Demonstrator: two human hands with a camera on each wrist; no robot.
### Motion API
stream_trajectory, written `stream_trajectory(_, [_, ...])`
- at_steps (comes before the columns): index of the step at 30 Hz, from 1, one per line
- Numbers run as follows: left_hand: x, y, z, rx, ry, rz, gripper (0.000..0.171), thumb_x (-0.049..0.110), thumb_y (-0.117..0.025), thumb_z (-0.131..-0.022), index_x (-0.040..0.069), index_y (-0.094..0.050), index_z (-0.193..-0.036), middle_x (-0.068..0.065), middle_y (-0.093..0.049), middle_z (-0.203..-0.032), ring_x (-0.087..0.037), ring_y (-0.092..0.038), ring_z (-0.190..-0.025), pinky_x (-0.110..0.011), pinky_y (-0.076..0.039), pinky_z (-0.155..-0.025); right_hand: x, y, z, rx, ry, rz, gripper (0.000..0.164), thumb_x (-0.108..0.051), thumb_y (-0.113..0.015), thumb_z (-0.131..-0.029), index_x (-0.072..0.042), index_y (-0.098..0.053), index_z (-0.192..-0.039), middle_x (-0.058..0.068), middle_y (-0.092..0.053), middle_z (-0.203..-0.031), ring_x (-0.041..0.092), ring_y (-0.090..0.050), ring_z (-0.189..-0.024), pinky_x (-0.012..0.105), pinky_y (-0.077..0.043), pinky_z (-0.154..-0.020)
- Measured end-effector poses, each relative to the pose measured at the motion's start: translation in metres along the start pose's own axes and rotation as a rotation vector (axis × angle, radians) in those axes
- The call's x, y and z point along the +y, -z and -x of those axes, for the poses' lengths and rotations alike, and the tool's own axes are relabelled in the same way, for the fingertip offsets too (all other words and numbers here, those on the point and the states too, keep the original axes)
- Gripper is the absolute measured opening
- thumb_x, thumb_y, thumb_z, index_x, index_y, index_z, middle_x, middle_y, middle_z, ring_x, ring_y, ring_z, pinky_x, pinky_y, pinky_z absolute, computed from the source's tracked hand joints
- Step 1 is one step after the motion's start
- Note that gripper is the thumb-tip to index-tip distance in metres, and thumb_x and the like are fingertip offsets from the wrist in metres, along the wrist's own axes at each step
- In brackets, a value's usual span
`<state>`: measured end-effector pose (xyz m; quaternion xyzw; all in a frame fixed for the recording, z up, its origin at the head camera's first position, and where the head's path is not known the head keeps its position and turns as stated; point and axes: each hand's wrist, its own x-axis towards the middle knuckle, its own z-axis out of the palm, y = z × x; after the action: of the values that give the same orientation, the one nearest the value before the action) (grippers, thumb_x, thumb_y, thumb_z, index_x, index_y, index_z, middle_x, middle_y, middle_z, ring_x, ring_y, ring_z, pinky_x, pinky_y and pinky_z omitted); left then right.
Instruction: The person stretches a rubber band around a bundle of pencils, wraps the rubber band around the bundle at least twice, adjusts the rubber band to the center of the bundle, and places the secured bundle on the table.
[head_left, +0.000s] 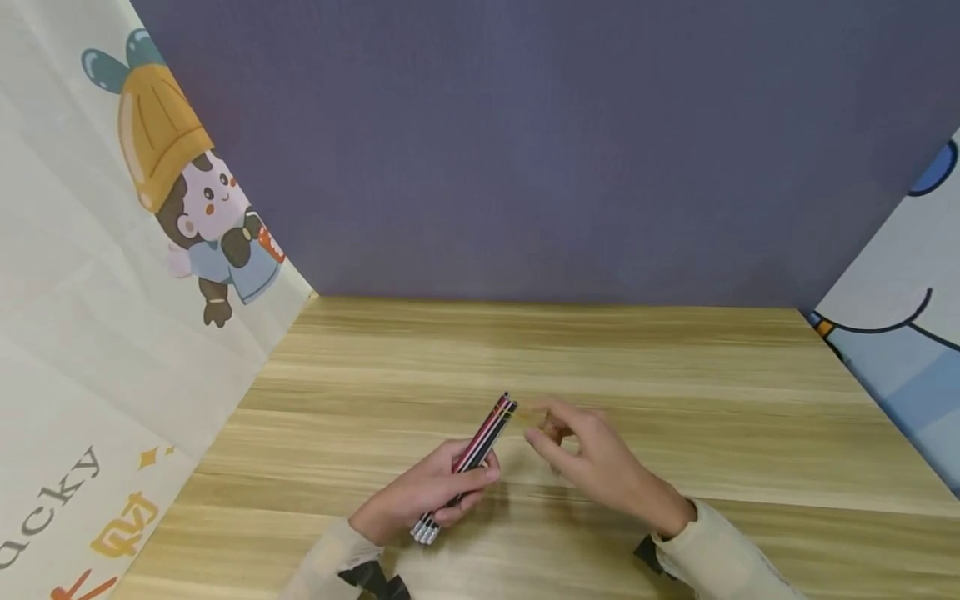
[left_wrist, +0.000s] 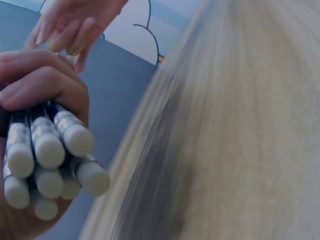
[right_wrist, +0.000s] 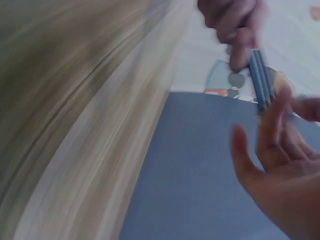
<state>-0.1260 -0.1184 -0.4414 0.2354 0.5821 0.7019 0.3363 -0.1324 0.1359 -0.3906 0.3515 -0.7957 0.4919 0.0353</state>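
Bundle of pencils (head_left: 486,433) in the left hand (head_left: 429,485), held over the near middle of the wooden table (head_left: 675,383). Left grip: grasping, thumb across the shafts. White erasers (left_wrist: 49,150) grouped at the near-left end, roughly but not perfectly level; other ends point far and slightly right.

Right hand (head_left: 592,458) just right of the bundle's far end, thumb and index apart and curved. A thin yellow strand (head_left: 529,415) shows between it and the pencils, possibly an elastic band; blur prevents confirmation. Cannot tell whether the right fingers pinch it.

Progress (judged): pencils collected into one handful, done. No band seen wrapped round the shafts, so binding appears not done. Left to do, probably: loop the strand on, then let go.

Writing: no brand legible on the pencils. Left panel (head_left: 75,250) carries grey letters (head_left: 56,500) reading "ucky", start cut off by the frame, plus a yellow Chinese character (head_left: 123,525), apparently 财, and a partly cropped red mark (head_left: 82,586).
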Motion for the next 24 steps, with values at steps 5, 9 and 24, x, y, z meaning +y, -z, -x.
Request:
stream_trajectory(5, [0.001,-0.001,0.0,0.074,-0.039,-0.041,0.018,0.016,-0.052,-0.105,-0.002,-0.049,-0.103,0.002,-0.045,-0.062,-0.001,-0.035,-0.036,-0.02,-0.026,-0.028,0.001,0.011,0.0,-0.12,-0.175,-0.142,0.017,-0.016,-0.057,-0.103,-0.022,-0.064,-0.117,0.002,-0.066,-0.094,0.021,-0.063,-0.069,0.038,-0.058,-0.059])
stream_trajectory(9, [-0.001,-0.006,-0.001,0.141,-0.077,-0.136,0.018,0.015,-0.054,-0.104,-0.002,-0.05,-0.103,0.001,-0.045,-0.059,-0.004,-0.036,-0.035,-0.024,-0.026,-0.026,0.007,0.014,-0.004,-0.04,-0.291,-0.158,0.019,-0.007,-0.056,-0.101,-0.014,-0.073,-0.1,0.009,-0.069,-0.098,0.027,-0.064,-0.062,0.04,-0.059,-0.057])
stream_trajectory(24, [-0.006,-0.029,-0.005,0.244,-0.099,-0.413,0.019,0.015,-0.057,-0.102,-0.003,-0.057,-0.1,0.004,-0.045,-0.053,-0.003,-0.039,-0.035,-0.022,-0.031,-0.028,0.032,0.024,-0.008,-0.143,-0.505,-0.337,0.017,-0.003,-0.056,-0.095,0.006,-0.071,-0.097,0.007,-0.052,-0.061,0.009,-0.032,-0.038,0.028,-0.035,-0.032])
